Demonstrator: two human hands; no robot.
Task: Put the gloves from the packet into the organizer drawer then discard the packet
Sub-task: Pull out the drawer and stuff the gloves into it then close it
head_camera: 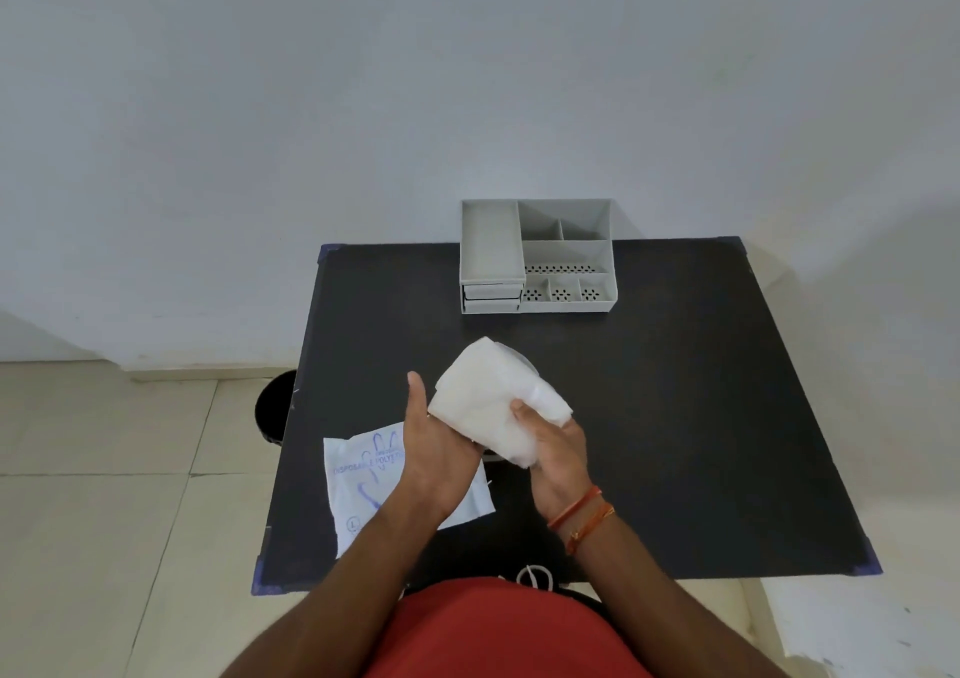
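Observation:
A folded stack of translucent white gloves (488, 402) is held above the middle of the black table (675, 391). My right hand (558, 456) grips the stack from below, thumb on top. My left hand (434, 449) presses its flat palm and straight fingers against the stack's left side. The packet (358, 485), white with blue print, lies flat on the table's near left, partly under my left forearm. The grey organizer (537, 256) stands at the table's far edge, with two small drawers (491, 299) at its lower left, both pushed in.
A black bin (275, 407) stands on the tiled floor just left of the table. A white wall rises behind the table. A small white looped object (532, 576) lies at the table's near edge by my red shirt.

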